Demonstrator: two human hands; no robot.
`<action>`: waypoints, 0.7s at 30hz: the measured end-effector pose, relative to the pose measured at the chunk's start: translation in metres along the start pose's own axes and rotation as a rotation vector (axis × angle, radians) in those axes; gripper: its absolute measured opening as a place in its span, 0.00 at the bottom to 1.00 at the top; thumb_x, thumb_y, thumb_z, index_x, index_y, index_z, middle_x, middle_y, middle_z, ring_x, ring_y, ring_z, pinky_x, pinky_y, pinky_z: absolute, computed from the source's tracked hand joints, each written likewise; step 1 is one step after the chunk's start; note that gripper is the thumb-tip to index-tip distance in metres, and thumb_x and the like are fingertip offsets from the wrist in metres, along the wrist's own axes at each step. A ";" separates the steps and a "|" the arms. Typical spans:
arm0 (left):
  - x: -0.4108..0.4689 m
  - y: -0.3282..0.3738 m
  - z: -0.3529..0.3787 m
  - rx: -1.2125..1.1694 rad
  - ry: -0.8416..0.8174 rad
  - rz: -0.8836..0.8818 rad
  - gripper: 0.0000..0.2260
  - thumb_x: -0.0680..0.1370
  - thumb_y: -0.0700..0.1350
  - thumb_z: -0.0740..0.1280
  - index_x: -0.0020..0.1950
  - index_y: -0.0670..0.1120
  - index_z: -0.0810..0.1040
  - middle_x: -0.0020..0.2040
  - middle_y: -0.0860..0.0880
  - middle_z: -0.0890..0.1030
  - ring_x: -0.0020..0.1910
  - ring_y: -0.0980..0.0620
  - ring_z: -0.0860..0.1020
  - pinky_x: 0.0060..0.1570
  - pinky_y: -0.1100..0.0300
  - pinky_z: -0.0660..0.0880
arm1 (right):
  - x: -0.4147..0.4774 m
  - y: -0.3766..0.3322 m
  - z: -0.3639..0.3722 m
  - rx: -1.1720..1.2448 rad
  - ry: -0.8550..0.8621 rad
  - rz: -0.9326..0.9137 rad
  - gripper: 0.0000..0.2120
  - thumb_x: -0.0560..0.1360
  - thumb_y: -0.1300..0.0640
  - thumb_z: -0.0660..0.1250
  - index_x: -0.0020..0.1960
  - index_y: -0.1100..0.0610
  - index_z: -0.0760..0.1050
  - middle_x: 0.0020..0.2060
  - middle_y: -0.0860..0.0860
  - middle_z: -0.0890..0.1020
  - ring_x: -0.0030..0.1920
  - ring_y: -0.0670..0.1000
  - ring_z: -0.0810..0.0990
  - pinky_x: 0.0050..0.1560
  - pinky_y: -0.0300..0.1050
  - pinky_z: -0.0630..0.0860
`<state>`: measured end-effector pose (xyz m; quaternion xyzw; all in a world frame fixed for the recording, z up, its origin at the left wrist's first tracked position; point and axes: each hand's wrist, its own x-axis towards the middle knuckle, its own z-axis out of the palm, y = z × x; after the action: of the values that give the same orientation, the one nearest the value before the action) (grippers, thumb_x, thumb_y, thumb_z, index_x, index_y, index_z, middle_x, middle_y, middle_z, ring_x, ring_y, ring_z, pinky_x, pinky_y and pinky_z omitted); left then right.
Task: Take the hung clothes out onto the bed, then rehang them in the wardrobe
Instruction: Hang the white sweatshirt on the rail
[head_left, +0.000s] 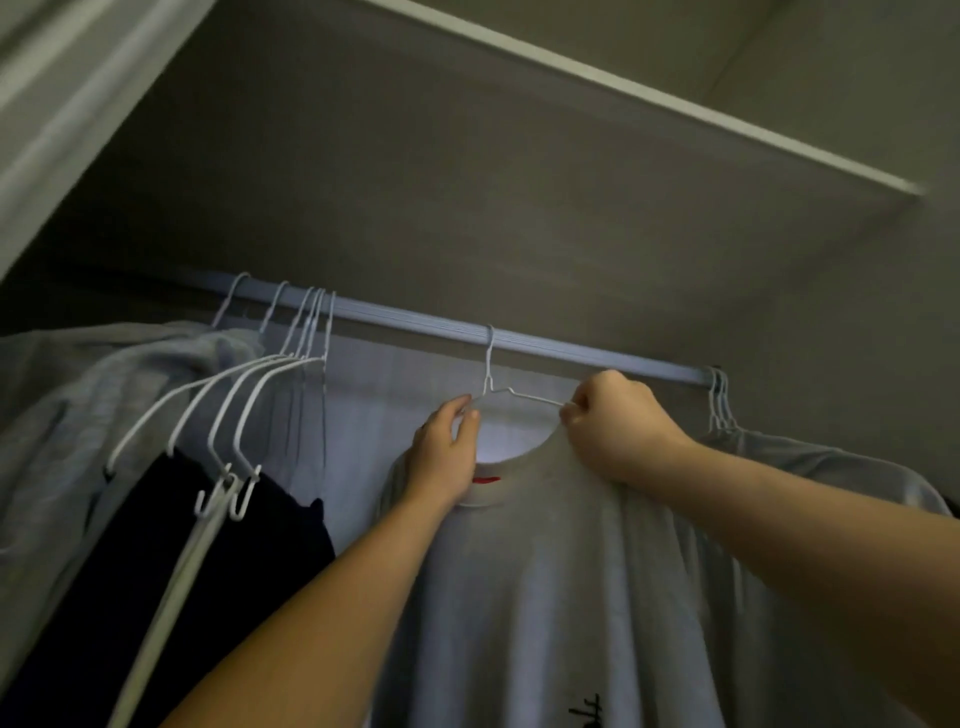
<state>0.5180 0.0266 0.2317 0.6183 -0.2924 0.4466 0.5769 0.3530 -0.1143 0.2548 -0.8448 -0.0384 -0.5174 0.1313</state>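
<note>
Grey T-shirt (545, 571) hangs on a wire hanger (535, 397) at 6 o'clock of the rail (415, 325). Left hand (447, 452) pinches its 9 o'clock arm; right hand (618, 431) grips collar and wire. Black print (587, 712) illegible.

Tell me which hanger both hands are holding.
The lone hanger midway along the rail, carrying the grey T-shirt: the left hand pinches one shoulder, the right hand grips the other. The bunches at left and right hang untouched.
</note>
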 end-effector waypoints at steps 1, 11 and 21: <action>-0.001 -0.002 0.000 0.002 -0.004 0.001 0.25 0.75 0.60 0.58 0.68 0.51 0.76 0.67 0.49 0.78 0.66 0.48 0.75 0.67 0.49 0.71 | -0.001 0.001 -0.001 -0.006 -0.006 0.004 0.11 0.78 0.53 0.61 0.46 0.60 0.76 0.45 0.58 0.80 0.46 0.60 0.78 0.44 0.46 0.73; -0.017 0.004 0.008 0.229 -0.057 0.023 0.21 0.82 0.59 0.55 0.76 0.63 0.61 0.77 0.54 0.65 0.74 0.48 0.65 0.74 0.48 0.58 | -0.045 0.005 -0.005 -0.695 -0.010 -0.385 0.36 0.78 0.38 0.55 0.78 0.55 0.48 0.72 0.53 0.62 0.70 0.58 0.64 0.63 0.56 0.66; -0.020 0.019 0.056 0.171 -0.136 -0.059 0.25 0.80 0.65 0.54 0.77 0.63 0.58 0.79 0.55 0.58 0.76 0.47 0.62 0.74 0.44 0.56 | -0.061 0.034 -0.007 -0.749 -0.174 -0.328 0.44 0.76 0.33 0.55 0.79 0.57 0.40 0.79 0.53 0.44 0.78 0.55 0.51 0.72 0.54 0.59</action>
<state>0.5047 -0.0339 0.2264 0.7023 -0.2734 0.4098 0.5139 0.3259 -0.1442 0.1978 -0.8573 0.0076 -0.4363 -0.2730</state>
